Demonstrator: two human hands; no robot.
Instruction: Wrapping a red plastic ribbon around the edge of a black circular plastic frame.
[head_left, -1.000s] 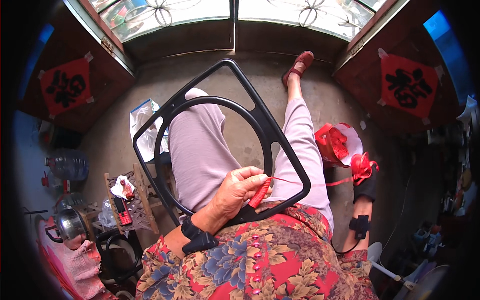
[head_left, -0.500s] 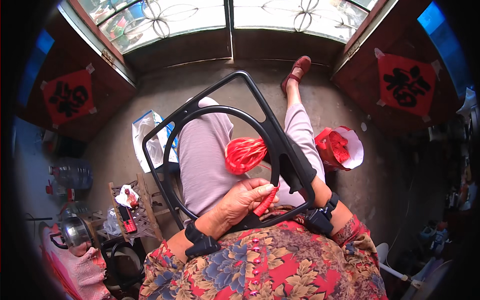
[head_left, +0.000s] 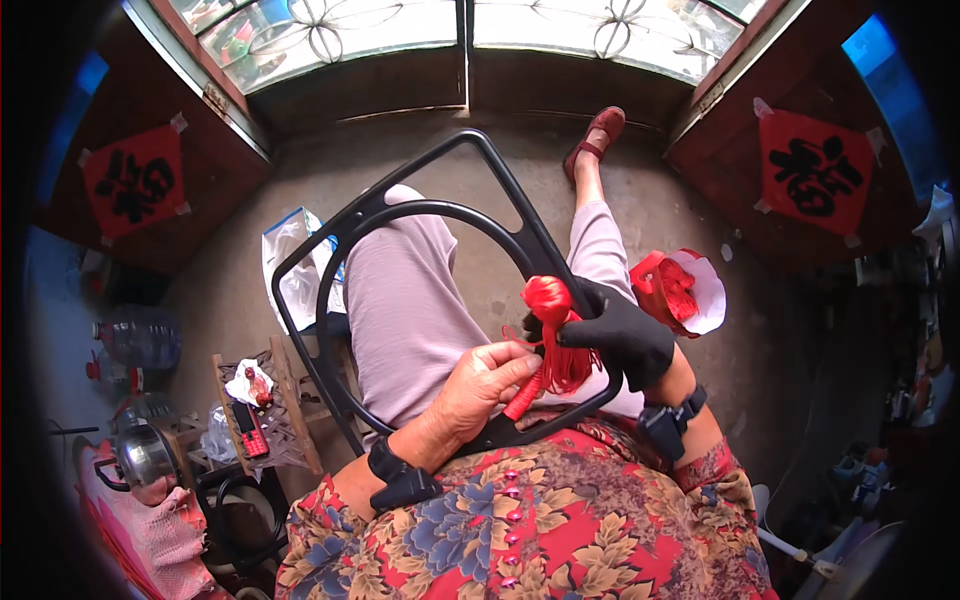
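One black frame (head_left: 505, 215), squarish outside with a ring set inside it, lies across the seated person's lap, its near edge against the floral blouse and its far corner reaching out over the concrete floor (head_left: 500, 140). One red tassel (head_left: 552, 335) sits at the frame's right side, its knotted head above the rim and its strands hanging down over it. One red cylindrical piece (head_left: 523, 397) slants just below the tassel. A single white-rimmed holder filled with red cord (head_left: 680, 290) rests on the floor to the right of the knee. Two red diamond-shaped paper signs (head_left: 135, 185) hang on the dark door panels, one on each side.

The near edge of the frame is covered by both hands, and where the tassel's strands end cannot be made out behind the glove. The clutter at lower left is too small to sort out.

The left hand (head_left: 485, 385), bare, reaches in from below with a black band on the wrist; its fingers are curled closed, pinching the red cylindrical piece. The right hand (head_left: 620, 335), in a black glove, comes in from the right and is closed around the tassel just beneath its head, against the frame's rim.
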